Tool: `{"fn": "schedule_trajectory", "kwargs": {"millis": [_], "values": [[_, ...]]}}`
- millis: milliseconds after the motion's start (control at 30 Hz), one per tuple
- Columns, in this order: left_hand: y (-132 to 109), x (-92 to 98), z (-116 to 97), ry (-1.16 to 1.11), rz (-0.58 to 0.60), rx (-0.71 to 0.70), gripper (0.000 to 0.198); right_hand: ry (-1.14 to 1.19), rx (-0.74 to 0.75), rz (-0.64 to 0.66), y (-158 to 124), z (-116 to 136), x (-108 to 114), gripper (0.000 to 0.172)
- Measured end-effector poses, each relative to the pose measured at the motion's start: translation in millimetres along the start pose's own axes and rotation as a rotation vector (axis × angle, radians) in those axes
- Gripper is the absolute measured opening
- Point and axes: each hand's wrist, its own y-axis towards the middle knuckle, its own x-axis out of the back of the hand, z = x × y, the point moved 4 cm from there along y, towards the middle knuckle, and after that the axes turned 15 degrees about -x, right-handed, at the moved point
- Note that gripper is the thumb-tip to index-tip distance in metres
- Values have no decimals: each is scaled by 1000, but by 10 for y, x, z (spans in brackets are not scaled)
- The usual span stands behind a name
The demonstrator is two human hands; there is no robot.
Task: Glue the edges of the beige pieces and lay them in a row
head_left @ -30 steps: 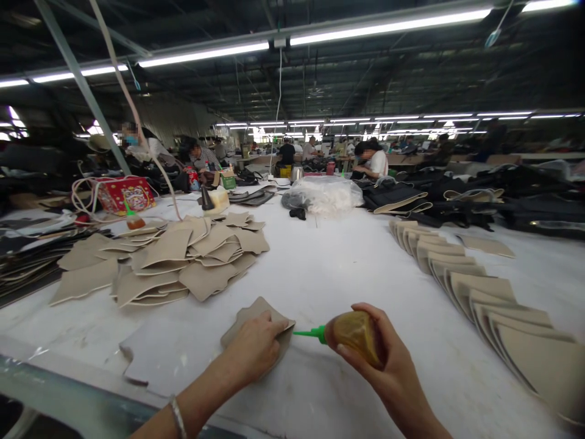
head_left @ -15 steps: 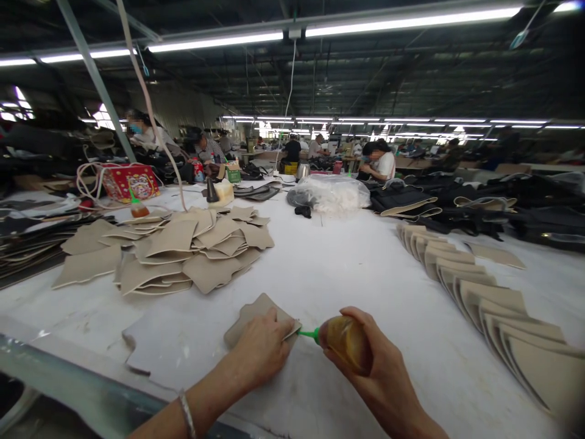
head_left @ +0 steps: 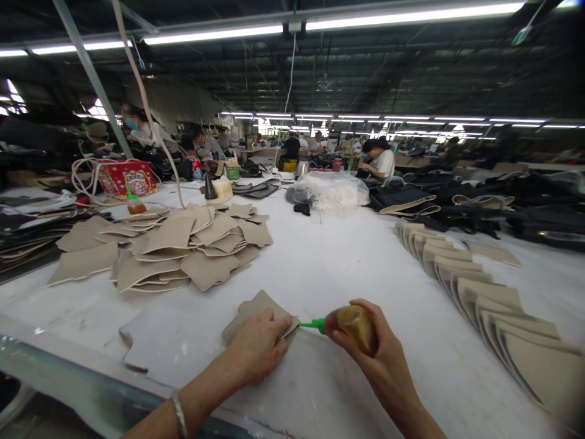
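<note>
My right hand [head_left: 381, 347] is wrapped round a squeeze bottle [head_left: 351, 327] of amber-brown liquid, probably glue. Tipped on its side, the bottle points its thin green nozzle [head_left: 313, 325] left, with the tip at the right corner of a beige foam-backed piece [head_left: 249, 310]. My left hand [head_left: 260, 341] holds that piece against the table, fingers over its top near the same corner; the thumb is bent in at the near side. Part of the piece is hidden under this hand. A pale, notched sheet [head_left: 155, 341] lies to the left of my left forearm.
Beyond my left hand lies a loose heap of beige pieces [head_left: 159, 235]. A fanned row of similar pieces [head_left: 484, 299] runs along the right. Farther back are a second green-tipped bottle [head_left: 136, 206], a red box [head_left: 125, 180], a clear plastic bag [head_left: 338, 190] and dark panels [head_left: 406, 198]. Co-workers sit beyond.
The right hand and bottle have shifted slightly right and up, and more of the green nozzle shows. The left hand stays on the beige piece, its fingers slightly rearranged.
</note>
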Motion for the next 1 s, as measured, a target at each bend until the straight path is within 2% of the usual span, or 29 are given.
{"fn": "schedule_trajectory", "kwargs": {"millis": [200,367,533,700,867,1000], "values": [[-13,-18,32,-43,-2,-14,44,89,-94,134,-38,-98,-76,52],[-14,-37,52,-54,-6,-34,45,127,-101,52,-53,-60,-39,52],[-23,-58,78,-65,4,-26,47,137,-133,194,-159,-42,-141,49],[-37,-52,69,-67,3,-23,47,151,-136,83,-204,-63,-128,51],[-47,-52,72,-62,6,-22,48,188,-166,238,-286,-84,-203,51],[-49,-50,79,-67,3,-19,47,182,-189,129,-320,-85,-182,50]]}}
